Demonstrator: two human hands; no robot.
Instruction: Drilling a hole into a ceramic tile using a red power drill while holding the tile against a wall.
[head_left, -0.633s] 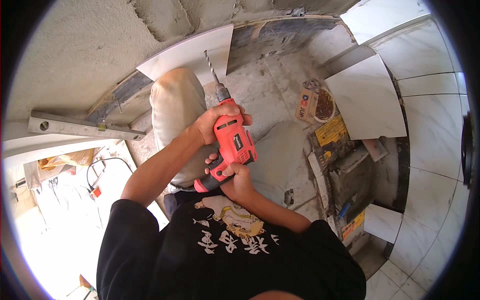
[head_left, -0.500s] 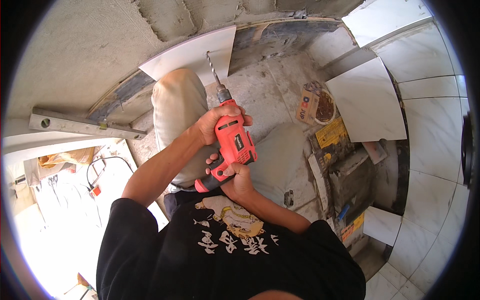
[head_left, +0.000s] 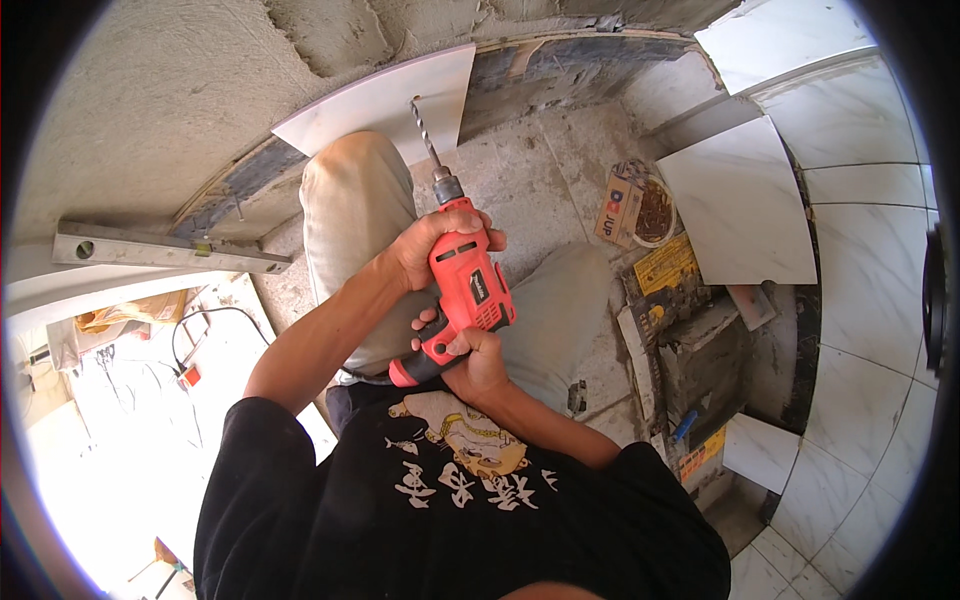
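Observation:
My left hand [head_left: 432, 247] wraps the front of a red power drill's body [head_left: 468, 285]. My right hand [head_left: 472, 358] grips the drill's handle near my chest. The long twist bit [head_left: 425, 135] points up and away, and its tip touches a white tile [head_left: 380, 100] that leans against the rough grey wall. My knees in beige trousers [head_left: 350, 210] sit on either side of the drill, and my black printed shirt fills the bottom of the view.
A metal spirit level [head_left: 165, 250] lies at the left by the wall. At the right are a white tile [head_left: 740, 200], a small cardboard box [head_left: 618, 207] beside a round bowl [head_left: 655, 212], mortar-stained tools and a smaller tile [head_left: 760, 452]. A cable [head_left: 200, 320] lies at the left.

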